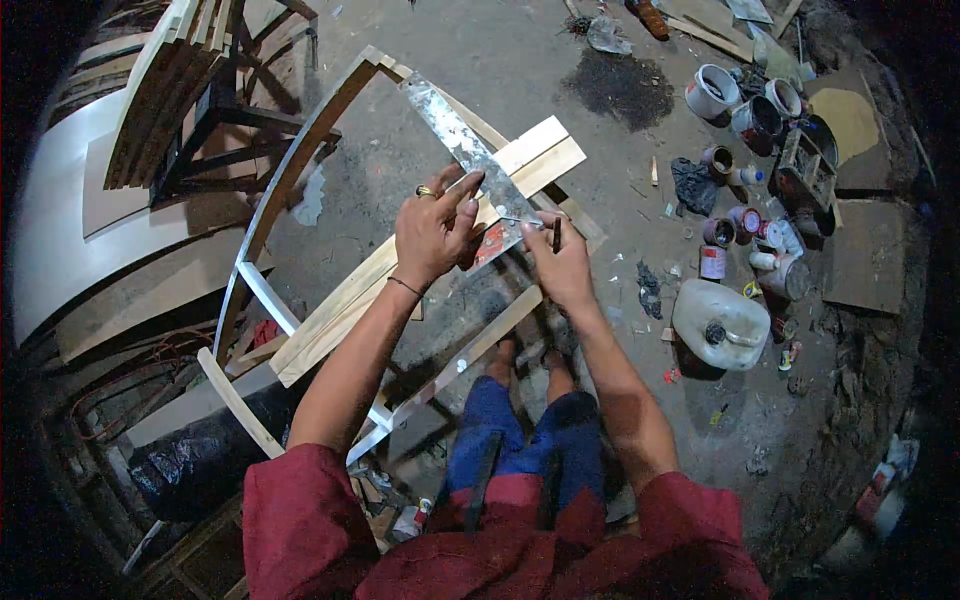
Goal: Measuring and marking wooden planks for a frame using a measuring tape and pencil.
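My left hand (435, 228), with a ring on one finger, rests on pale wooden planks (345, 300) laid side by side. Its fingers are apart, and the index finger reaches over a flat grey strip (448, 125) with white smears that crosses the planks. The kind of strip is unclear. At the strip's near end, my right hand (562, 262) is closed around a slim dark stick (557, 236), perhaps a pencil. A thin light piece (518, 219) lies by its fingertips. Close below is a red-stained patch (490, 243). The planks lie across a curved wooden frame (285, 185).
Curved boards (165, 110) are stacked on a dark stand at the left, beside a large white curved panel (60, 220). On the right floor stand buckets (712, 92), several paint cans (713, 262) and a whitish jerrycan (722, 325). A black-wrapped bundle (205, 460) lies lower left.
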`<state>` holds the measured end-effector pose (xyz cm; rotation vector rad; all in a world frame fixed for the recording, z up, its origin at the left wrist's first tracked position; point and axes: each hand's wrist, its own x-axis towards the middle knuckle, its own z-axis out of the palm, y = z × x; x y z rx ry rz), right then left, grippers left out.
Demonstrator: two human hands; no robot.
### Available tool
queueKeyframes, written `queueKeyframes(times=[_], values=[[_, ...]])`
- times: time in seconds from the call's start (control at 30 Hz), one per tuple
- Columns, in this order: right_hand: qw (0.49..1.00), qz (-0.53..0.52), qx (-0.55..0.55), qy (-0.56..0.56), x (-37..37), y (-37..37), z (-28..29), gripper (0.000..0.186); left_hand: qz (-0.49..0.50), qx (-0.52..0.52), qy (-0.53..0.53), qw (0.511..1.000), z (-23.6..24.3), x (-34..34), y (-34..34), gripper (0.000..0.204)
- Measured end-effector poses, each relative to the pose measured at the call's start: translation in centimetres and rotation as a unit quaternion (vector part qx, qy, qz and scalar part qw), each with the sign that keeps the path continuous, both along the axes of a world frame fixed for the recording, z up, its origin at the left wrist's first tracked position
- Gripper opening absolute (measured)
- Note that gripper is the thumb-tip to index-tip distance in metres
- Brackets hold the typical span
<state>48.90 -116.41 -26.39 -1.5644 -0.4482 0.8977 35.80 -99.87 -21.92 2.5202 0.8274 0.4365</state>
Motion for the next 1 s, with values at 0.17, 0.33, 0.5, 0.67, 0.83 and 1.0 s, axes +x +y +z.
queueKeyframes(times=[0.17,0.33,0.5,0.67,0.83,1.0], values=[[0.998,-0.027,-0.018,0.060,-0.7,0.8,-0.7,0.028,0.006,-0.029,0.024,0.999,0.2,0.0,0.0,0.040],[1.000,-0.018,-0.008,0.018,-1.1,0.9,-1.3,0.026,0.042,-0.059,0.001,0.997,0.1,-0.3,-0.1,0.040],[1.000,0.002,-0.014,0.021,-2.2,0.9,-2.0,0.026,0.041,-0.017,-0.075,0.996,-0.1,-0.4,-0.1,0.035],[0.999,-0.004,-0.045,0.025,-4.1,0.9,-2.7,0.026,0.054,-0.062,-0.091,0.992,-0.1,-1.0,0.3,0.031],[0.999,0.000,-0.033,-0.024,-6.0,0.9,-2.9,0.033,0.100,-0.058,-0.061,0.991,0.0,-2.6,0.5,0.030],[0.998,-0.009,-0.056,-0.012,-7.2,0.9,-2.8,0.034,0.106,-0.078,-0.078,0.988,-0.4,-3.6,0.1,0.033]])
